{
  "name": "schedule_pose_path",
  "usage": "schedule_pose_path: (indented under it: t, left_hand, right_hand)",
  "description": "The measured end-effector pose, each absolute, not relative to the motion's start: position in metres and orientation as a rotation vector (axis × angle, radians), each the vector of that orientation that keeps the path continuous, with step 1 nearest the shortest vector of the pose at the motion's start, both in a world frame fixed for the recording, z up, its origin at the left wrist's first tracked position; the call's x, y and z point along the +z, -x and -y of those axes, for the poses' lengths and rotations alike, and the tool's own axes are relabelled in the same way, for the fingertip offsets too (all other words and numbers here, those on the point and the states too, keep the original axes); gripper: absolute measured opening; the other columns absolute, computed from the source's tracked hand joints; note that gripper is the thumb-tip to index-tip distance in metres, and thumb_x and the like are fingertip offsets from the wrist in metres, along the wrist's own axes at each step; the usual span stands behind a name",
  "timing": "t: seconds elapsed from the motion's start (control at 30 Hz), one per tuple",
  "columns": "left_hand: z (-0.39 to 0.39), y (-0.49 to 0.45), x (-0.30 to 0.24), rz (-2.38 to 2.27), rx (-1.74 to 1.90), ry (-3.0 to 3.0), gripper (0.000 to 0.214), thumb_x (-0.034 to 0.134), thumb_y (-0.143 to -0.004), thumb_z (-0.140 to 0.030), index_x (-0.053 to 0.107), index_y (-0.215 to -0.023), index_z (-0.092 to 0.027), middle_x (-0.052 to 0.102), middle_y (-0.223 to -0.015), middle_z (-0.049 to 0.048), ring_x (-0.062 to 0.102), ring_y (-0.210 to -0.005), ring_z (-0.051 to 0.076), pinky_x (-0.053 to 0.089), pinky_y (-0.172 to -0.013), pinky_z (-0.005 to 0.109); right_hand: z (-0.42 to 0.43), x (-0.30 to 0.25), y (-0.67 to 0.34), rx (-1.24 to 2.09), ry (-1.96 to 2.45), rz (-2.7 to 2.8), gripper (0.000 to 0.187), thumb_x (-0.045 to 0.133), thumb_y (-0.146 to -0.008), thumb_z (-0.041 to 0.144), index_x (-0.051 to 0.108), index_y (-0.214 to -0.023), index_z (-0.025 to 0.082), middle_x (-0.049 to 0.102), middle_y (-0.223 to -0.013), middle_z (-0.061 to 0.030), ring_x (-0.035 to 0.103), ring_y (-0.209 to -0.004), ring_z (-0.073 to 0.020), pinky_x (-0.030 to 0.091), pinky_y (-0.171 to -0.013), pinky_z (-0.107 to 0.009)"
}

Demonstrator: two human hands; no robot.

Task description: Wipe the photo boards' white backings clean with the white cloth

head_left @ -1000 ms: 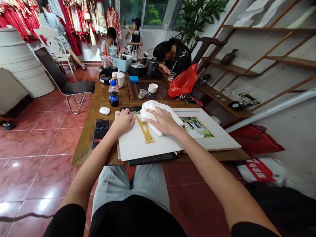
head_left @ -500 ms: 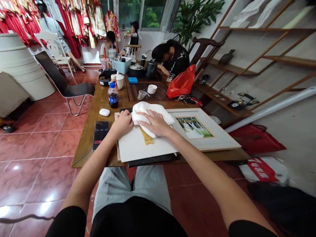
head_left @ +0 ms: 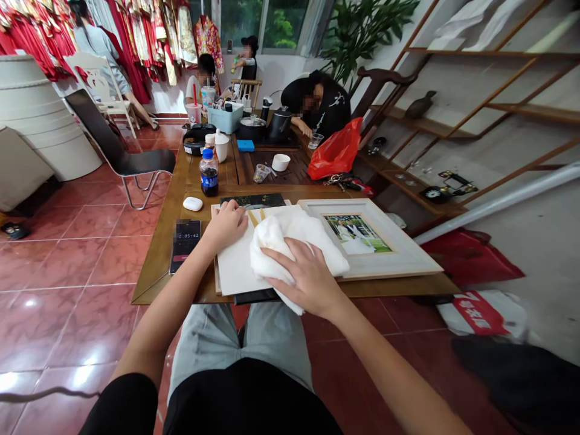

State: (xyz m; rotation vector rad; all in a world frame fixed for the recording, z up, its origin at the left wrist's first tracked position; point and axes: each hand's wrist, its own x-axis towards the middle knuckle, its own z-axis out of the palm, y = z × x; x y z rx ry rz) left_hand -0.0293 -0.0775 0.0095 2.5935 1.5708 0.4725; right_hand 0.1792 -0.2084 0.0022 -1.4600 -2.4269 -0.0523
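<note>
My right hand presses a white cloth onto a white board that lies on the wooden table, near the board's front edge. My left hand rests with curled fingers on the board's far left corner, holding it down. A yellow strip on the board shows only at its far end; the cloth covers the rest. To the right lies a white picture frame with a photo in it.
A phone and a white earbud case lie left of the board. A cola bottle, cups, a kettle and a red bag stand farther back. Other people sit at the far end. A black chair stands left.
My right hand has dragged the cloth from the board's far edge toward me to its front edge, covering most of the yellow strip. My left hand has stayed on the corner.
</note>
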Motion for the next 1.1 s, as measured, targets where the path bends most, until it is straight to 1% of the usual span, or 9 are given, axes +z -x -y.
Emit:
schedule_pose_path:
  t: [0.13, 0.27, 0.47, 0.6, 0.8, 0.93, 1.1]
  left_hand:
    - [0.077, 0.029, 0.008, -1.565, 0.492, -2.587, 0.036, 0.039, -0.102, -0.031, 0.068, -0.119, -0.017, 0.059, -0.121, 0.0138, 0.052, -0.116, 0.031, 0.041, -0.1, 0.051]
    - [0.075, 0.029, 0.006, -1.557, 0.497, -2.594, 0.036, 0.039, -0.103, -0.033, 0.068, -0.119, -0.018, 0.059, -0.122, 0.0135, 0.053, -0.116, 0.031, 0.041, -0.1, 0.051]
    - [0.067, 0.027, 0.003, -1.584, 0.439, -2.578, 0.036, 0.041, -0.105, -0.036, 0.066, -0.124, -0.02, 0.058, -0.124, 0.0137, 0.051, -0.118, 0.031, 0.04, -0.1, 0.051]
    - [0.066, 0.027, 0.005, -1.581, 0.392, -2.56, 0.035, 0.042, -0.104, -0.035, 0.065, -0.126, -0.021, 0.058, -0.125, 0.0137, 0.052, -0.117, 0.03, 0.041, -0.1, 0.051]
    - [0.07, 0.028, 0.006, -1.541, 0.469, -2.596, 0.035, 0.042, -0.103, -0.034, 0.066, -0.123, -0.019, 0.059, -0.123, 0.013, 0.053, -0.117, 0.03, 0.042, -0.099, 0.05]
    - [0.071, 0.029, 0.004, -1.529, 0.514, -2.609, 0.036, 0.041, -0.102, -0.032, 0.067, -0.122, -0.018, 0.059, -0.12, 0.0126, 0.053, -0.114, 0.03, 0.042, -0.1, 0.05]
    - [0.072, 0.03, 0.004, -1.517, 0.52, -2.611, 0.038, 0.039, -0.102, -0.033, 0.068, -0.12, -0.016, 0.06, -0.118, 0.0133, 0.054, -0.112, 0.03, 0.043, -0.099, 0.05]
  right_hand:
    - [0.218, 0.0, -0.172, -0.097, 1.429, 2.431, 0.056, 0.049, -0.096, 0.055, 0.054, -0.146, 0.033, 0.049, -0.141, -0.0165, 0.043, -0.13, -0.0371, 0.03, -0.107, -0.058]
    - [0.223, 0.002, -0.157, -0.052, 1.382, 2.446, 0.058, 0.051, -0.094, 0.055, 0.054, -0.147, 0.032, 0.05, -0.142, -0.0171, 0.039, -0.134, -0.0393, 0.026, -0.109, -0.062]
    - [0.231, 0.001, -0.123, 0.056, 1.251, 2.51, 0.065, 0.054, -0.09, 0.065, 0.051, -0.148, 0.037, 0.048, -0.149, -0.0147, 0.035, -0.138, -0.0408, 0.016, -0.113, -0.066]
    - [0.234, -0.002, -0.113, 0.072, 1.194, 2.522, 0.068, 0.053, -0.089, 0.067, 0.048, -0.15, 0.037, 0.045, -0.153, -0.0146, 0.035, -0.139, -0.0397, 0.015, -0.114, -0.066]
    - [0.241, -0.006, -0.139, 0.0, 1.243, 2.462, 0.067, 0.055, -0.089, 0.065, 0.049, -0.149, 0.036, 0.05, -0.146, -0.0138, 0.039, -0.138, -0.0363, 0.018, -0.115, -0.061]
    - [0.249, -0.012, -0.171, -0.125, 1.334, 2.408, 0.062, 0.052, -0.092, 0.059, 0.05, -0.149, 0.032, 0.051, -0.14, -0.0158, 0.042, -0.136, -0.0368, 0.024, -0.112, -0.061]
    - [0.256, -0.019, -0.207, -0.286, 1.441, 2.321, 0.055, 0.045, -0.097, 0.053, 0.055, -0.145, 0.028, 0.05, -0.138, -0.0179, 0.047, -0.129, -0.0376, 0.032, -0.106, -0.06]
